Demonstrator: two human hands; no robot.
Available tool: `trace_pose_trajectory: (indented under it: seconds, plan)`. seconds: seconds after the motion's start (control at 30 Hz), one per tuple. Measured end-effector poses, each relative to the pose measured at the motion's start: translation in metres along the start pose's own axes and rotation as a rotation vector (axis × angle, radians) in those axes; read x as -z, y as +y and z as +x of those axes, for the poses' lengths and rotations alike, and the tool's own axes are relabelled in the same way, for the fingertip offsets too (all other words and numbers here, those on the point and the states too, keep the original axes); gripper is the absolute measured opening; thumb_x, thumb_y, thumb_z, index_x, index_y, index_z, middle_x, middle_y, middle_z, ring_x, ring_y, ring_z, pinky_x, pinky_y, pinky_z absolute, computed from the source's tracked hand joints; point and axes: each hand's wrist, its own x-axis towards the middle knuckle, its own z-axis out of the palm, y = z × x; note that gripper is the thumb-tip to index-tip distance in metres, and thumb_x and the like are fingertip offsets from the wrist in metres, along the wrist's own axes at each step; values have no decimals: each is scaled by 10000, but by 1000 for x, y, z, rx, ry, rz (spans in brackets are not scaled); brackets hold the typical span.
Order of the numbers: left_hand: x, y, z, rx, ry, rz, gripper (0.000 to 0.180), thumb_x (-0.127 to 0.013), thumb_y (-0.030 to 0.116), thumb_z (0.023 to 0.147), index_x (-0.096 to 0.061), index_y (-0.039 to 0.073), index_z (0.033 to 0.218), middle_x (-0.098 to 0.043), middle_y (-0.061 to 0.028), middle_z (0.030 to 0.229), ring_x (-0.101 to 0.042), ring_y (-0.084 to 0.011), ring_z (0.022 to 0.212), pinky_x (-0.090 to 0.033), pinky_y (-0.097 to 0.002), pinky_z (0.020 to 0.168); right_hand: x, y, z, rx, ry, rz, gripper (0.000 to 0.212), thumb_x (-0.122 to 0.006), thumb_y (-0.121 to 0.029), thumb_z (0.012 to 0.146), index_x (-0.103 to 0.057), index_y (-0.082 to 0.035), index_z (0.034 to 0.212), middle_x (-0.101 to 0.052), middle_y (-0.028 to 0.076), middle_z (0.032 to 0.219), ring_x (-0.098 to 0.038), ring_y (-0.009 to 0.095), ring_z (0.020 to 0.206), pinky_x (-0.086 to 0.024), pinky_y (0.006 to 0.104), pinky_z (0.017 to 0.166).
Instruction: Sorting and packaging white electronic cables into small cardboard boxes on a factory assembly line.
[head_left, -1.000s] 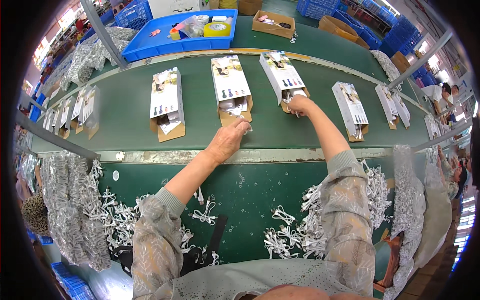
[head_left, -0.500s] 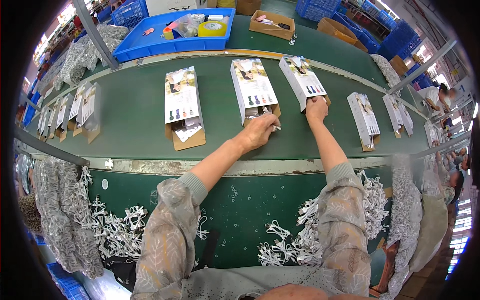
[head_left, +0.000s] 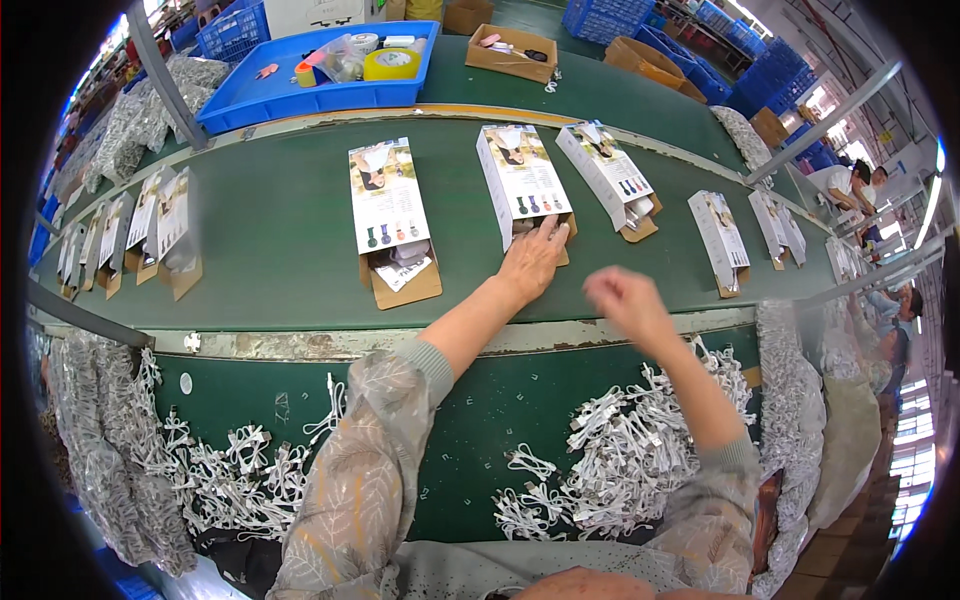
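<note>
My left hand [head_left: 533, 262] is at the lower end of a white printed carton [head_left: 523, 175], fingers stretched toward its opening and the tips partly hidden there. Blurred by motion, my right hand [head_left: 628, 300] hangs over the belt's near edge; its fingers look curled, but whether they hold anything cannot be made out. Just beyond it lies another printed carton [head_left: 603, 165], its brown flap out and something white in its mouth. To the left, a third carton [head_left: 388, 195] lies with its end flap down and a clear-wrapped item showing inside.
White cables lie in a right-hand pile [head_left: 635, 440] and a left-hand pile [head_left: 250, 470] on the near green surface. More cartons rest along the green belt [head_left: 270, 240] at both sides. Beyond it are a blue tray [head_left: 325, 98] with tape rolls and a small cardboard box [head_left: 512, 62].
My right hand has left the right carton and drawn back toward me. My left hand, which held something small and white beside the middle carton, now reaches into its opening. The view has shifted slightly.
</note>
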Motion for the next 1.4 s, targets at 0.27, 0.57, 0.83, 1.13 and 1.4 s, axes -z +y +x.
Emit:
trace_pose_trajectory:
  seconds: [0.27, 0.57, 0.83, 1.13, 1.4]
  plan:
    - [57, 31, -72, -70, -60, -226, 254, -514, -22, 758, -589, 29, 995, -588, -137, 1071, -604, -337, 880, -504, -399, 751, -62, -54, -174, 277, -708, -358, 431, -705, -189, 717, -494, 18, 1030, -575, 188, 879, -607, 372, 784, -500, 437, 656]
    - [143, 46, -171, 286, -214, -408, 203, -525, 25, 802, -604, -1, 988, -615, -157, 961, -598, -334, 836, -475, -371, 758, -96, -38, -122, 179, -193, 32, 78, -599, -112, 751, -624, -39, 753, -604, 152, 741, -596, 342, 729, -480, 410, 655]
    - [146, 61, -198, 347, -149, -165, 203, -586, 81, 783, -591, 41, 982, -597, -110, 959, -592, -302, 888, -489, -403, 745, -85, -48, -127, 327, -70, -171, 215, -567, 5, 772, -574, -62, 976, -572, 127, 976, -585, 306, 869, -477, 368, 749]
    - [125, 53, -207, 279, -259, 50, 124, -609, 63, 720, -533, -4, 793, -525, -183, 867, -584, -376, 775, -492, -442, 677, -76, -21, -145, 319, -289, -310, 89, -597, -88, 757, -604, -26, 819, -574, 138, 782, -582, 313, 794, -480, 407, 711]
    - [177, 40, -187, 674, -126, -316, 206, -618, 222, 782, -632, 29, 712, -617, -86, 595, -600, -261, 569, -463, -361, 590, -37, -14, -54, -79, 183, -47, 192, -617, -219, 767, -650, -33, 803, -661, 133, 745, -642, 274, 682, -501, 355, 665]
